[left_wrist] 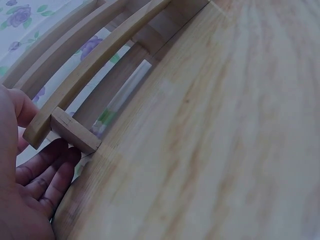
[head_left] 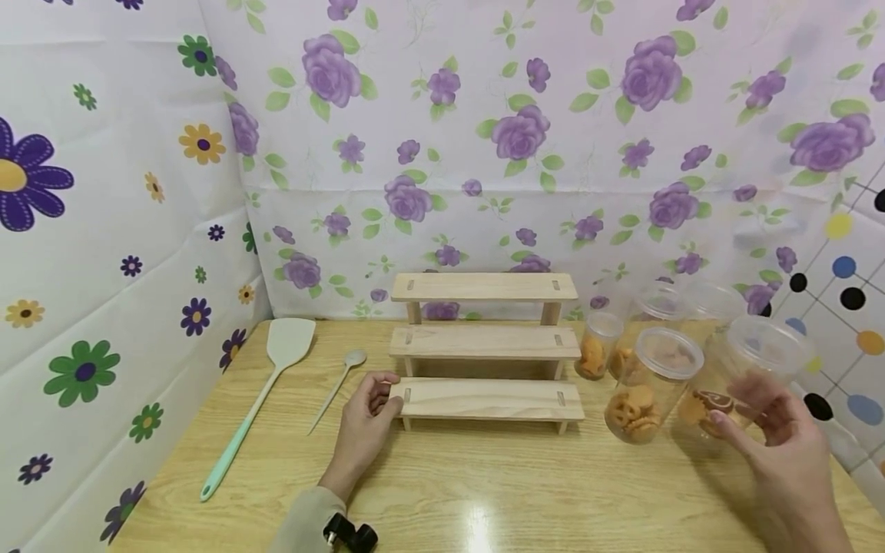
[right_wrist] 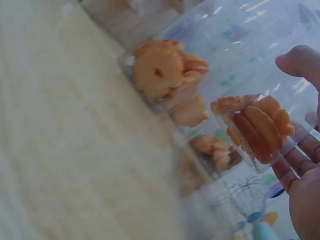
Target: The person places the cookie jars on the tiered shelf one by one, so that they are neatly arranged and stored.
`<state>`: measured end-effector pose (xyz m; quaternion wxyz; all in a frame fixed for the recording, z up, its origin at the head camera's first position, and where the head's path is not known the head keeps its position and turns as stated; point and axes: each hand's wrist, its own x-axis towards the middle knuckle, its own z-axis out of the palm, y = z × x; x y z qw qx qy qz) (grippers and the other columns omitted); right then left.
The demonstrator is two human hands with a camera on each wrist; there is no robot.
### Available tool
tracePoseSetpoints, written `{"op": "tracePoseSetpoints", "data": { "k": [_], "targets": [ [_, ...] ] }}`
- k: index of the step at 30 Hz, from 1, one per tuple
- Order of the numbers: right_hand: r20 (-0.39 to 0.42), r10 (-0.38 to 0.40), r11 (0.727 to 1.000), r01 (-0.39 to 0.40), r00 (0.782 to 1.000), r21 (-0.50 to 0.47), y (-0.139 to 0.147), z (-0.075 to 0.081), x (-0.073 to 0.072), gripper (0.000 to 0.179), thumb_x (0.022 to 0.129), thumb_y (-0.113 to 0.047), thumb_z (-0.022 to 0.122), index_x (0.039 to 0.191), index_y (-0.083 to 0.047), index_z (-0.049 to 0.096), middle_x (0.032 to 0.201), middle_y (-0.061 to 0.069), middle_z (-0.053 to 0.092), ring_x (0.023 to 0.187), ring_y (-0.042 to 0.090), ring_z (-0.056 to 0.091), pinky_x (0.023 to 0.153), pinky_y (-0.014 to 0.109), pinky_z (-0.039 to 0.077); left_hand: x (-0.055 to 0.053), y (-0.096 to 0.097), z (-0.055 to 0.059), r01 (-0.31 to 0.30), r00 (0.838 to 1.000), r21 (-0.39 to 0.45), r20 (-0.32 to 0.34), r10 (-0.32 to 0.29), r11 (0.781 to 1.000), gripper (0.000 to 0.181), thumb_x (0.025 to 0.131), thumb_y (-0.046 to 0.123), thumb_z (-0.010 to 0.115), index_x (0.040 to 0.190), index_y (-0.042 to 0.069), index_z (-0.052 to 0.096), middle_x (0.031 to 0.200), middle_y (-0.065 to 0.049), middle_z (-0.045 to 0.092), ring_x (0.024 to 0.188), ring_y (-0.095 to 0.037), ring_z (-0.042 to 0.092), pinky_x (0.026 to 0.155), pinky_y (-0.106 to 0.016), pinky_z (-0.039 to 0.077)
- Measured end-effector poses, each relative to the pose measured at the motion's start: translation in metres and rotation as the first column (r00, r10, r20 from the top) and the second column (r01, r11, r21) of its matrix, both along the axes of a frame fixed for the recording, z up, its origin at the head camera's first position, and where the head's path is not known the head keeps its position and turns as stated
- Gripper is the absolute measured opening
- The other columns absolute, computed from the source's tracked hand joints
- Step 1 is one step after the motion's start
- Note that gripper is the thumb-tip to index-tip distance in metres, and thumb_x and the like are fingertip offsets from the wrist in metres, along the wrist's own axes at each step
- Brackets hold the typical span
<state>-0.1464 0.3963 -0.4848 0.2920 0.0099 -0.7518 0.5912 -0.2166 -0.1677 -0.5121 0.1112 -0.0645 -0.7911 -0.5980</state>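
Note:
A three-tier wooden display stand stands in the middle of the table. My left hand grips the left end of its lowest shelf, the thumb at the front edge. In the left wrist view, fingers curl below that shelf, beside its leg. At the right, my right hand holds a clear lidded jar of biscuits, thumb on the near side and fingers round the far side. The right wrist view shows this jar tilted in the frame, its base seemingly off the table.
Several clear jars of biscuits stand right of the stand, among them a pretzel jar and a small jar. Left lie a turner with a mint handle and a small long-handled spoon. Flowered cloth hangs behind the wooden table.

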Motion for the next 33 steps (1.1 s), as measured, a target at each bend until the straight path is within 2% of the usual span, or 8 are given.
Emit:
{"op": "tracePoseSetpoints", "data": {
  "k": [2, 4, 10, 15, 18, 23, 28, 33],
  "targets": [
    [-0.008, -0.02, 0.999, 0.02, 1.0, 0.031, 0.002, 0.006, 0.001, 0.069, 0.087, 0.022, 0.081, 0.15, 0.006, 0.057, 0.131, 0.004, 0.069, 0.114, 0.01, 0.067, 0.102, 0.011, 0.049, 0.0, 0.0, 0.001, 0.0, 1.0, 0.001, 0.002, 0.0, 1.0, 0.028, 0.105, 0.005, 0.07, 0.132, 0.015, 0.07, 0.113, -0.011, 0.074, 0.098, -0.02, 0.067, 0.082, -0.023, 0.053],
    [-0.015, -0.017, 1.0, 0.017, 1.0, 0.019, 0.003, 0.011, 0.002, 0.072, 0.087, 0.023, 0.08, 0.153, 0.004, 0.057, 0.131, 0.002, 0.07, 0.113, 0.009, 0.068, 0.102, 0.01, 0.05, 0.001, 0.001, 0.002, 0.001, 1.0, 0.004, 0.004, -0.001, 1.0, 0.028, 0.105, 0.006, 0.07, 0.132, 0.015, 0.07, 0.113, -0.011, 0.074, 0.099, -0.02, 0.067, 0.083, -0.023, 0.053],
    [-0.038, -0.091, 0.996, 0.092, 0.995, 0.023, 0.001, 0.034, 0.002, 0.067, 0.084, 0.028, 0.078, 0.146, 0.009, 0.06, 0.132, 0.006, 0.073, 0.112, 0.011, 0.072, 0.1, 0.014, 0.053, 0.0, 0.002, 0.003, 0.0, 1.0, -0.001, 0.008, 0.0, 1.0, 0.028, 0.106, 0.007, 0.07, 0.132, 0.015, 0.07, 0.113, -0.01, 0.074, 0.099, -0.019, 0.067, 0.083, -0.023, 0.052],
    [-0.084, -0.165, 0.971, 0.177, 0.983, 0.163, 0.006, 0.062, -0.002, 0.074, 0.085, 0.026, 0.079, 0.152, 0.002, 0.061, 0.133, 0.0, 0.072, 0.111, 0.006, 0.07, 0.098, 0.012, 0.052, 0.0, 0.002, 0.002, 0.001, 1.0, 0.0, 0.008, -0.001, 1.0, 0.028, 0.105, 0.006, 0.07, 0.132, 0.015, 0.07, 0.112, -0.01, 0.074, 0.098, -0.019, 0.066, 0.082, -0.022, 0.052],
    [-0.139, -0.146, 0.962, 0.173, 0.979, 0.212, 0.007, 0.079, -0.005, 0.078, 0.085, 0.029, 0.075, 0.156, 0.001, 0.057, 0.133, -0.002, 0.069, 0.115, 0.006, 0.067, 0.098, 0.012, 0.049, 0.0, 0.002, 0.002, 0.002, 1.0, 0.0, 0.008, -0.002, 1.0, 0.028, 0.105, 0.007, 0.07, 0.132, 0.015, 0.07, 0.112, -0.01, 0.073, 0.098, -0.019, 0.066, 0.082, -0.022, 0.052],
    [-0.194, -0.107, 0.959, 0.153, 0.975, 0.238, 0.002, 0.11, -0.016, 0.074, 0.089, 0.025, 0.074, 0.157, 0.0, 0.057, 0.14, -0.005, 0.066, 0.124, 0.007, 0.063, 0.101, 0.013, 0.046, 0.001, 0.002, 0.002, -0.001, 1.0, -0.005, 0.009, 0.001, 1.0, 0.028, 0.106, 0.007, 0.07, 0.132, 0.016, 0.07, 0.112, -0.01, 0.073, 0.098, -0.019, 0.066, 0.082, -0.022, 0.052],
    [-0.163, -0.109, 0.96, 0.146, 0.981, 0.24, -0.009, 0.135, -0.027, 0.061, 0.094, 0.013, 0.079, 0.15, -0.002, 0.062, 0.144, -0.005, 0.065, 0.121, 0.005, 0.066, 0.1, 0.011, 0.046, 0.001, 0.001, 0.002, -0.003, 1.0, -0.007, 0.016, 0.003, 1.0, 0.028, 0.106, 0.008, 0.07, 0.132, 0.016, 0.07, 0.113, -0.01, 0.073, 0.098, -0.019, 0.066, 0.082, -0.023, 0.051],
    [-0.148, -0.089, 0.96, 0.124, 0.985, 0.249, -0.026, 0.151, -0.034, 0.066, 0.095, 0.006, 0.082, 0.156, -0.01, 0.061, 0.141, -0.005, 0.068, 0.117, 0.005, 0.069, 0.098, 0.01, 0.049, 0.0, 0.001, 0.003, -0.007, 1.0, -0.013, 0.02, 0.007, 1.0, 0.027, 0.106, 0.007, 0.07, 0.132, 0.016, 0.07, 0.112, -0.01, 0.073, 0.096, -0.019, 0.065, 0.081, -0.022, 0.051]
  ]
}}
